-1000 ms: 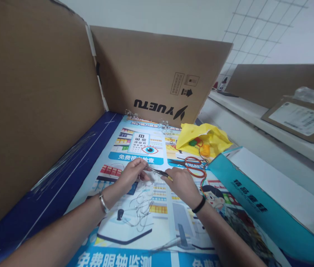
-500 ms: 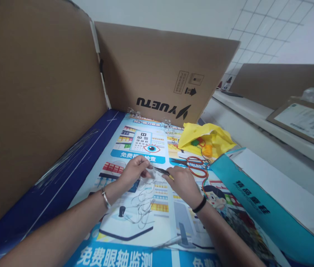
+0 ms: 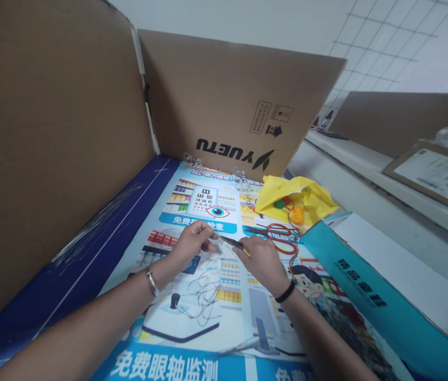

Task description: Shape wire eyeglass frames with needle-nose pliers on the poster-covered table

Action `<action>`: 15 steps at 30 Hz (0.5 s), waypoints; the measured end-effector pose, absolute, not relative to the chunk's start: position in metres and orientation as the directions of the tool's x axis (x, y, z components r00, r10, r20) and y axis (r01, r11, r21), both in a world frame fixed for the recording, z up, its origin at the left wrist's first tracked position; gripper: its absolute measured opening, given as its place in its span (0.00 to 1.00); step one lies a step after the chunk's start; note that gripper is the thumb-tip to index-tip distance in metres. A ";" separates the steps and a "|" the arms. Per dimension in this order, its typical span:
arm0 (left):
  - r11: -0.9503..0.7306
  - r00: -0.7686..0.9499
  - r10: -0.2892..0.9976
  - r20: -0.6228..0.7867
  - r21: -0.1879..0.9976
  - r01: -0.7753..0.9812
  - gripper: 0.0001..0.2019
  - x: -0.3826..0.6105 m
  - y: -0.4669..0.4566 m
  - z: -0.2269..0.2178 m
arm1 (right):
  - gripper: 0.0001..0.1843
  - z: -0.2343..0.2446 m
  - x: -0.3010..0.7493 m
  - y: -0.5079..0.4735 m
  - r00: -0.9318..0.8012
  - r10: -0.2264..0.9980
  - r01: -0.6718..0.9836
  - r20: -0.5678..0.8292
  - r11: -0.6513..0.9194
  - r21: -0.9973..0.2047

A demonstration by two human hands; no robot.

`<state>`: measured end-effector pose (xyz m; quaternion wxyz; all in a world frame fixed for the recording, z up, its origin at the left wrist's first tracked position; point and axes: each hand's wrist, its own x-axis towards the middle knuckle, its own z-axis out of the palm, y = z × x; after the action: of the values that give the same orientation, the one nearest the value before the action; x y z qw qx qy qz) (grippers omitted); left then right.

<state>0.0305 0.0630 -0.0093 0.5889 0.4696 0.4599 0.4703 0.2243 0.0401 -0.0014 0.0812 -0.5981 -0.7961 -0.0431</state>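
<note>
My left hand (image 3: pixel 192 244) is closed in a pinch on a thin wire, its fingertips meeting the tip of a slim dark tool (image 3: pixel 231 243). My right hand (image 3: pixel 261 259) is wrapped round that tool, which has a yellow end and points left toward the left fingers. Both hands hover over a printed poster (image 3: pixel 192 360) covering the table. Below the hands lies a loose tangle of thin wire (image 3: pixel 203 296) on the poster. A silver bangle sits on my left wrist, a black band on my right.
Cardboard walls (image 3: pixel 49 132) stand at left and behind (image 3: pixel 227 100). A yellow bag (image 3: pixel 311 196) with small coloured parts and red wire loops (image 3: pixel 281 238) lies right of the hands. A teal box (image 3: pixel 366 296) borders the right side. Thin wires (image 3: pixel 89 222) lie along the blue edge.
The hands have stayed together on the wire and tool; the camera has shifted slightly, so the scene sits a little further right and up.
</note>
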 end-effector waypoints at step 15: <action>0.182 0.084 0.982 -0.171 0.971 -0.153 0.07 0.038 0.055 -0.007 | 0.12 0.003 0.217 0.031 -0.310 0.907 0.950 0.285 0.283 0.132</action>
<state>0.0383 0.0549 -0.0069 0.5984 0.4290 0.4826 0.4743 0.2168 0.0313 0.0031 0.0773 -0.5824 -0.7971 -0.1391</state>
